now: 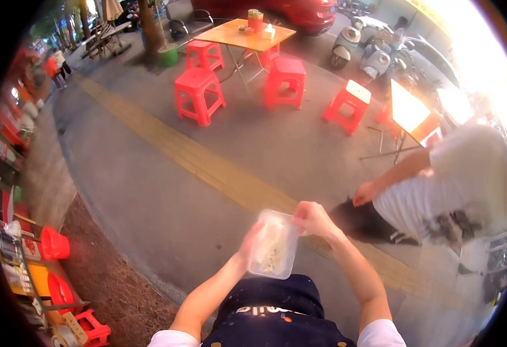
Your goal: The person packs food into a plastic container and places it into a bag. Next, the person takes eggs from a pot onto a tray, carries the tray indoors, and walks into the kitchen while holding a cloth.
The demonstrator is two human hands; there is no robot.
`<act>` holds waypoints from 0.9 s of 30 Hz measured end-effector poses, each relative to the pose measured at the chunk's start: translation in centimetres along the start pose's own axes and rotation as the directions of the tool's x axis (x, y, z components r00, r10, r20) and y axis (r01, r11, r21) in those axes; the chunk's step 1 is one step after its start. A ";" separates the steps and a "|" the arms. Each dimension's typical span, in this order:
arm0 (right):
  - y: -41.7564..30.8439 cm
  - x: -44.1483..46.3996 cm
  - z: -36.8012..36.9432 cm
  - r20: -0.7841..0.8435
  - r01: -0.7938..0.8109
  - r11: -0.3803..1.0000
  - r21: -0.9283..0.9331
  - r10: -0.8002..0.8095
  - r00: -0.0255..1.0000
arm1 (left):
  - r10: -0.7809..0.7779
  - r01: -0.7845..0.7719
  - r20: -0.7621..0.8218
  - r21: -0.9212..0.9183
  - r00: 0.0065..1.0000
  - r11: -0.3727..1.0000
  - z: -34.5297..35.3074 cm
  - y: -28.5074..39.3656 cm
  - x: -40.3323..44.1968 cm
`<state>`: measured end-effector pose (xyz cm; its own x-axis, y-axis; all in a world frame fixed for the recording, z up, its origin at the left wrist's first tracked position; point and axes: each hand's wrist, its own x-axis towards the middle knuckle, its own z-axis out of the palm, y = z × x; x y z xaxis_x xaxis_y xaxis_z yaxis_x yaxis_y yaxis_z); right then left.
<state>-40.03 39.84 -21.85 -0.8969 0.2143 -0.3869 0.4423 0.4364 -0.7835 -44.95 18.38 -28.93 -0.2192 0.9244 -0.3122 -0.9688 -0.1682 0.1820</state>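
Note:
A clear plastic food container [275,247] is held up in front of my dark apron. Pale food with small green bits shows through its cloudy plastic; I cannot make out what food it is. My left hand [249,242] grips the container along its left side. At the upper right corner, the fingers of my right hand [314,220] are pinched on the container's edge. Whether a lid is fully on cannot be made out. The dark apron [271,315] with white lettering lies just below the container.
A person in a white shirt [447,179] is close on my right. Ahead stand a wooden folding table [236,33], red stools [198,92] and a second table [409,110]. Scooters [375,55] are parked beyond. Shelving and red basins [55,243] are at the left.

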 end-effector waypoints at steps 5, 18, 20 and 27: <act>-5.6 16.6 -5.7 0.071 0.181 0.961 -0.208 -0.169 0.983 | 0.057 -0.058 -0.022 -0.035 0.998 0.998 0.9 13.6 8.8; -19.4 64.9 -20.5 -0.117 0.276 0.904 -0.327 -0.329 0.937 | 0.202 -0.201 0.039 -0.015 0.979 0.979 2.5 58.5 37.1; -21.3 70.9 -23.7 -0.198 0.289 0.893 -0.345 -0.370 0.908 | 0.182 -0.184 0.066 0.032 0.981 0.982 4.5 65.3 41.5; -25.0 97.2 -32.7 -0.204 0.316 0.920 -0.233 -0.364 0.909 | 0.186 -0.185 -0.006 0.065 0.982 0.980 0.0 87.3 59.7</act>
<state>-138.28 78.33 -23.95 -0.9762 0.2143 0.0333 0.1228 0.6727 -0.7297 -142.66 58.88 -31.71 -0.3963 0.8750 -0.2780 -0.9017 -0.3140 0.2972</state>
